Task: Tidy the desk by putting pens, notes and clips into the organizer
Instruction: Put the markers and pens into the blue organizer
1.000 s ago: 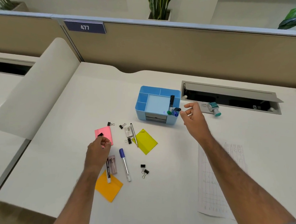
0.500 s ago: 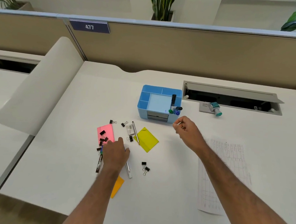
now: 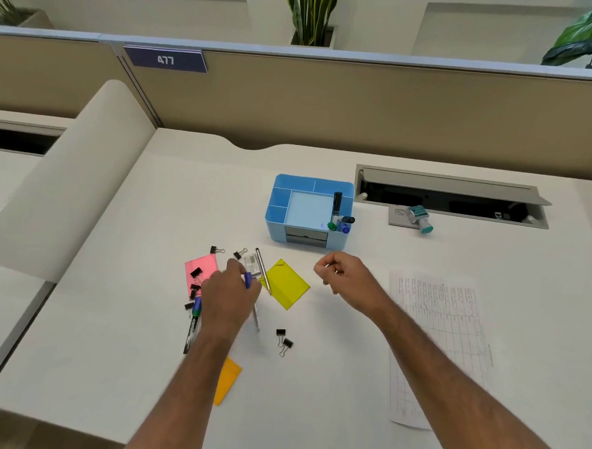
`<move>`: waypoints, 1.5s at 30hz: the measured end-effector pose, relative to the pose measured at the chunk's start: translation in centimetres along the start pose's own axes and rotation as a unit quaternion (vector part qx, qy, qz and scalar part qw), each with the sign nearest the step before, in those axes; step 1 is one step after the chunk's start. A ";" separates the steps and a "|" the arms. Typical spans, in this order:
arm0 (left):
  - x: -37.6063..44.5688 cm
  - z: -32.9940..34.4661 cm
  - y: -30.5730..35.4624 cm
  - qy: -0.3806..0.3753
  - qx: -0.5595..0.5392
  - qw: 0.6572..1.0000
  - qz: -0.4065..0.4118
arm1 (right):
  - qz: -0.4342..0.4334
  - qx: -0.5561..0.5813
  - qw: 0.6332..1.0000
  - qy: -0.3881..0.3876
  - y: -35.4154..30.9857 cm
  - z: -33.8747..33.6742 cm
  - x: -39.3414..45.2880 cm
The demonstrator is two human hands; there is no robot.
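Note:
The blue organizer (image 3: 278, 202) stands mid-desk with several markers (image 3: 338, 211) upright in its right compartment. My left hand (image 3: 230, 300) is closed around the blue-capped marker (image 3: 247, 280), whose white barrel shows below the palm. My right hand (image 3: 345, 278) hovers to the right of the yellow note (image 3: 286, 285), fingers curled shut with nothing seen in them. A pink note (image 3: 203, 265) carries several black binder clips (image 3: 195, 277). Beside my left wrist lies a black marker (image 3: 193, 330). A silver pen (image 3: 262, 267) lies across the yellow note's left edge. My left forearm partly covers an orange note (image 3: 228, 380).
Two binder clips (image 3: 283, 340) lie in front of the yellow note, and two more (image 3: 240, 254) above the pink one, near a small white packet (image 3: 252, 263). A printed sheet (image 3: 436, 334) lies right. A teal stamp (image 3: 420, 219) sits by the open cable tray (image 3: 451, 186).
My left hand left the clips on the pink note and moved right onto the blue-capped marker. My right hand drew back from the organizer toward me and curled shut.

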State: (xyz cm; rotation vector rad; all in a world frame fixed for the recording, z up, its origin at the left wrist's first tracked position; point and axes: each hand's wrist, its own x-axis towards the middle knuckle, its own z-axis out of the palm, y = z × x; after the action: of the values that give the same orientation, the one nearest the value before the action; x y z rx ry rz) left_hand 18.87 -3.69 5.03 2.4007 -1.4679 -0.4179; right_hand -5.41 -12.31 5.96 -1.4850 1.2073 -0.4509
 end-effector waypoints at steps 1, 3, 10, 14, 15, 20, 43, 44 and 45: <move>0.2 -0.6 0.8 0.009 -0.039 0.999 0.008 | 0.000 0.000 1.000 -0.019 -0.3 0.3 0.0; 0.6 -1.6 2.5 0.026 -0.110 0.993 0.034 | -0.006 -0.012 0.998 -0.058 -1.0 0.9 0.0; 0.6 -2.5 7.1 -0.006 -0.288 0.952 0.104 | -0.046 -0.024 0.997 -0.064 -2.7 1.6 0.3; 0.2 -1.9 7.9 -0.025 -0.340 0.933 0.112 | -0.063 -0.033 0.996 -0.056 -3.2 0.7 0.2; 0.1 -1.8 7.8 -0.035 -0.349 0.930 0.107 | -0.068 -0.038 0.996 -0.048 -3.3 0.3 0.3; 0.0 -0.9 5.1 -0.034 -0.328 0.941 0.071 | -0.091 -0.006 0.996 0.023 -4.0 -3.0 1.0; -2.2 1.1 -10.7 -0.039 0.089 0.987 -0.125 | -0.014 -0.080 0.979 0.185 -1.2 -7.0 6.5; -2.2 1.2 -10.6 -0.038 0.095 0.987 -0.121 | -0.013 -0.075 0.979 0.188 -0.9 -6.9 6.4; -2.2 1.2 -10.6 -0.039 0.104 0.987 -0.117 | -0.012 -0.069 0.979 0.189 -0.7 -6.8 6.2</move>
State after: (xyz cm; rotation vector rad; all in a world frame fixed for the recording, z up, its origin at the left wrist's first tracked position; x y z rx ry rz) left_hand 25.98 2.76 -0.02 2.7666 -1.3214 -0.4335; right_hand -8.09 -21.17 6.71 -1.5782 1.5456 -0.7006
